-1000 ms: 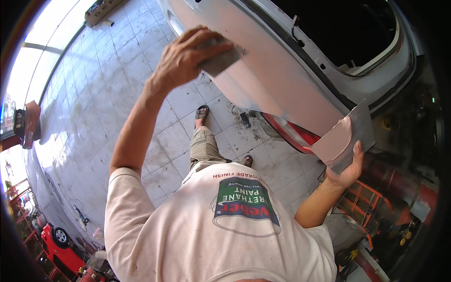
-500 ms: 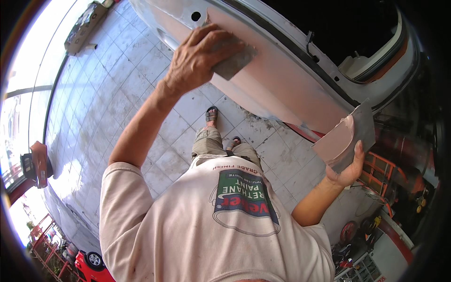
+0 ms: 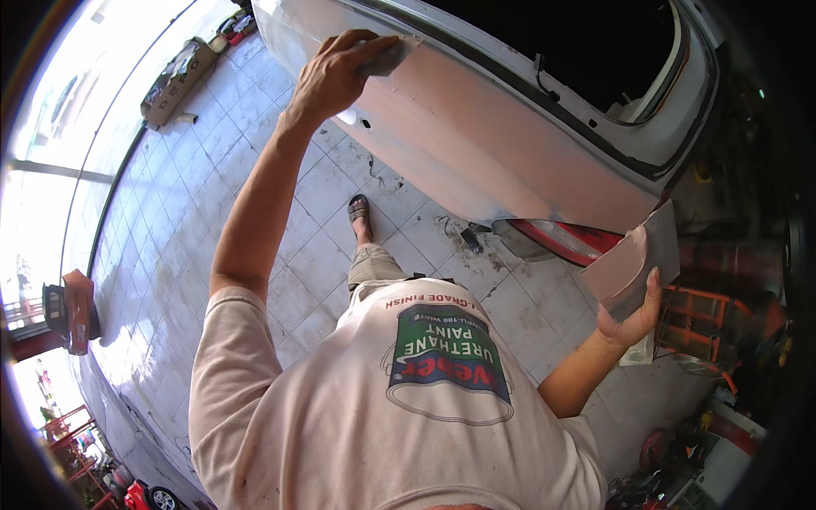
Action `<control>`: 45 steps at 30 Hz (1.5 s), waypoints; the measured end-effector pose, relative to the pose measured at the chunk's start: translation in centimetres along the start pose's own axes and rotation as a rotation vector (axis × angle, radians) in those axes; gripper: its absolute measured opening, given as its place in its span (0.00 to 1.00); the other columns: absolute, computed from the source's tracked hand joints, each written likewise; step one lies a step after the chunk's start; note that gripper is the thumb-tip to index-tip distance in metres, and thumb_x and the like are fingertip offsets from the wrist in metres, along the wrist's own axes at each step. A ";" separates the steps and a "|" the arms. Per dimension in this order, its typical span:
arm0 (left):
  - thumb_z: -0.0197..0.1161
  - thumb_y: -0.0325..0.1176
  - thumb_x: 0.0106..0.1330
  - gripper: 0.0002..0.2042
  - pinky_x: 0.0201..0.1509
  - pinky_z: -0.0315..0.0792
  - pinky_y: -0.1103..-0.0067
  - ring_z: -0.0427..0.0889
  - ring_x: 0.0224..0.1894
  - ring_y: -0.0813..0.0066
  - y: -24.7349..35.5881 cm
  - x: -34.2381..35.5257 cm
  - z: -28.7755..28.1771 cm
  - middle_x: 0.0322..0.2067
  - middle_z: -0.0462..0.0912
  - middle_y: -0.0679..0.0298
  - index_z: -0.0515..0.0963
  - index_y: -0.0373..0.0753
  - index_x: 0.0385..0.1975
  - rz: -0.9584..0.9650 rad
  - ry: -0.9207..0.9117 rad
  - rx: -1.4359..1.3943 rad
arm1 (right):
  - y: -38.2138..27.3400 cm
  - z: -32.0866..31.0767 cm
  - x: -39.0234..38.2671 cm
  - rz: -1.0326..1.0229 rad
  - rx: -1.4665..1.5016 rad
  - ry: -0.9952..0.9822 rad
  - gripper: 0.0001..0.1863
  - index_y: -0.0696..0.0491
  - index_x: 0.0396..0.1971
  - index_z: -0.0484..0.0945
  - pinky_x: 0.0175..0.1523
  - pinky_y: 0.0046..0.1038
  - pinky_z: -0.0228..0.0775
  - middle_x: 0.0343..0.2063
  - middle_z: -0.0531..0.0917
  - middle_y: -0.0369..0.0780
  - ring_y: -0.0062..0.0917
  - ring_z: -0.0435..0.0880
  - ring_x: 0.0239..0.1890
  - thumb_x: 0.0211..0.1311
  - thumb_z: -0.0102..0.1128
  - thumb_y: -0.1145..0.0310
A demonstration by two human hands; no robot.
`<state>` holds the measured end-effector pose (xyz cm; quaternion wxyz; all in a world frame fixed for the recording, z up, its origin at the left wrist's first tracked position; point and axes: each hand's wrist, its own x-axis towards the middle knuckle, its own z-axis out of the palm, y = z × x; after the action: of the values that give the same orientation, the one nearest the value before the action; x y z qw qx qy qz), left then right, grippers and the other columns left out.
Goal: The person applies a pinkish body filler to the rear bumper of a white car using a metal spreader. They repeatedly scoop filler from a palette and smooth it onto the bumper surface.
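My left hand (image 3: 331,81) is closed on a grey flat putty spreader (image 3: 388,59), fingers on top, its edge against the upper part of the car body panel (image 3: 501,140). The panel is coated with smooth pink filler and has a small dark hole near its lower edge. On the right, my right hand (image 3: 631,313) grips a flat grey mixing plate (image 3: 665,242) from below, thumb along its side. A thick layer of pink body filler (image 3: 620,262) covers the plate's left part.
A red and clear tail light (image 3: 569,240) sits below the panel. Behind my right hand stands an orange metal frame (image 3: 693,319). A cardboard box (image 3: 178,81) lies by the glass wall at far left. Pale tiles (image 3: 221,144) cover the floor.
My left hand has moved up and slightly left along the panel with the spreader. My view has shifted, showing more of the tail light. The right hand still holds the plate.
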<state>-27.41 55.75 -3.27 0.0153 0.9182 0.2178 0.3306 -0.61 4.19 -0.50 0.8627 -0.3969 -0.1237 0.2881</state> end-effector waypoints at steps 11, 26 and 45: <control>0.71 0.26 0.68 0.29 0.73 0.78 0.60 0.82 0.69 0.54 9.9 -1.0 0.0 0.66 0.85 0.67 0.87 0.63 0.68 -0.024 -0.193 -0.057 | 2.7 2.4 -1.5 -0.024 0.025 0.055 0.28 0.61 0.74 0.76 0.76 0.43 0.71 0.69 0.84 0.44 0.34 0.82 0.71 0.84 0.60 0.61; 0.73 0.22 0.63 0.31 0.78 0.78 0.63 0.83 0.70 0.56 2.7 0.7 -2.2 0.66 0.87 0.67 0.90 0.63 0.65 0.181 -0.094 -0.065 | 3.7 6.2 1.8 0.011 0.019 -0.026 0.30 0.63 0.76 0.74 0.77 0.43 0.70 0.71 0.83 0.45 0.35 0.81 0.73 0.84 0.60 0.60; 0.76 0.22 0.53 0.39 0.81 0.74 0.59 0.77 0.75 0.55 5.0 -8.3 1.1 0.69 0.83 0.67 0.87 0.63 0.69 0.153 -0.122 -0.183 | 3.9 10.1 2.0 -0.010 -0.071 0.011 0.29 0.62 0.74 0.75 0.76 0.43 0.72 0.69 0.83 0.46 0.36 0.82 0.70 0.84 0.58 0.59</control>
<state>-30.53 47.96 -8.29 0.0867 0.9453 0.1147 0.2930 -5.02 13.61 3.14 0.8501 -0.4283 -0.1312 0.2769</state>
